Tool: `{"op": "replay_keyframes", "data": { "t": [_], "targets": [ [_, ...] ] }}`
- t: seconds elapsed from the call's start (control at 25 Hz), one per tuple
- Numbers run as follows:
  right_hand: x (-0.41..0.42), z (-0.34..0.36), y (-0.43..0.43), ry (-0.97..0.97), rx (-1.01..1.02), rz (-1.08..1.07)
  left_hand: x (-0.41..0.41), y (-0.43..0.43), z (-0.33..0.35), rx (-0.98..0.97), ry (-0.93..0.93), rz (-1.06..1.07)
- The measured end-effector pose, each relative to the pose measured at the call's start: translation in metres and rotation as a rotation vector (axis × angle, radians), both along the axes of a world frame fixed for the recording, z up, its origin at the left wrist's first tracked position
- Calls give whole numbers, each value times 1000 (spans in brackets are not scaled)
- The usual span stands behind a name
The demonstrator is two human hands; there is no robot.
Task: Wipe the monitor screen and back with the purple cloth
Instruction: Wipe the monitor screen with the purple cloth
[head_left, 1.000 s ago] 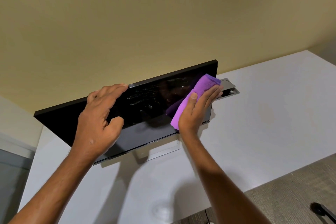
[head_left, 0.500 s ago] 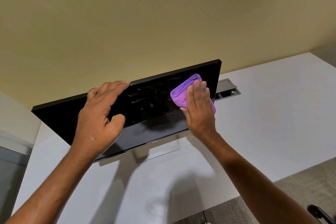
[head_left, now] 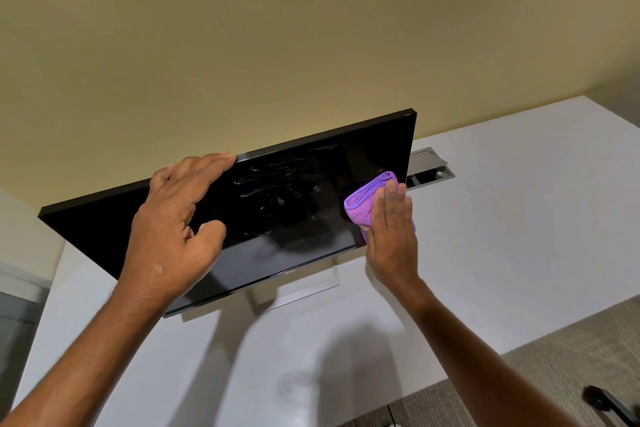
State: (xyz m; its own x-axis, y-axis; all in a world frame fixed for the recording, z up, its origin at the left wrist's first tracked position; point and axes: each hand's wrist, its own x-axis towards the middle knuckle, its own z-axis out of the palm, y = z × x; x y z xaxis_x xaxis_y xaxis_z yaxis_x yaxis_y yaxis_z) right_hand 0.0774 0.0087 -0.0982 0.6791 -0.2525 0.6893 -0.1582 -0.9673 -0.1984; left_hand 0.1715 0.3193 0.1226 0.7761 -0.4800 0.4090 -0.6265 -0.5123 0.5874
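I see a pale counter (head_left: pixel 519 218) under a beige wall (head_left: pixel 311 28). A metal cable hatch (head_left: pixel 429 166) lies at 3 o'clock of the black monitor (head_left: pixel 294 204), partly hidden behind its right edge. Since half a second ago my right hand (head_left: pixel 391 239) has slid the purple cloth (head_left: pixel 367 208) toward 5 o'clock, down the screen's right edge; my left hand (head_left: pixel 173 236) has stayed. The right hand's straight fingers press the folded cloth on the glass. At 9 o'clock of the cloth, the left hand rests loosely, fingers along the top edge, thumb on the screen
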Motion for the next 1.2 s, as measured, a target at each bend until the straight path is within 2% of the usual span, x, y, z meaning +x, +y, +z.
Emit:
{"op": "replay_keyframes", "data": {
  "t": [0.28, 0.44, 0.96, 1.08, 1.2],
  "targets": [
    [25, 66, -30, -126, -109, 128, -1, 1, 0, 9, 10, 10],
    [28, 63, -30, -122, -221, 189, -1, 0, -1, 11, 0, 9],
    [-13, -19, -29, 285, -494, 473, 0, -1, 0, 29, -26, -5],
    [-22, -22, -41, 364, -573, 556, -1, -1, 0, 25, -23, 0],
    [-19, -10, -48, 362, -636, 602, 0, -1, -2, 18, -25, 0]
  ]
}}
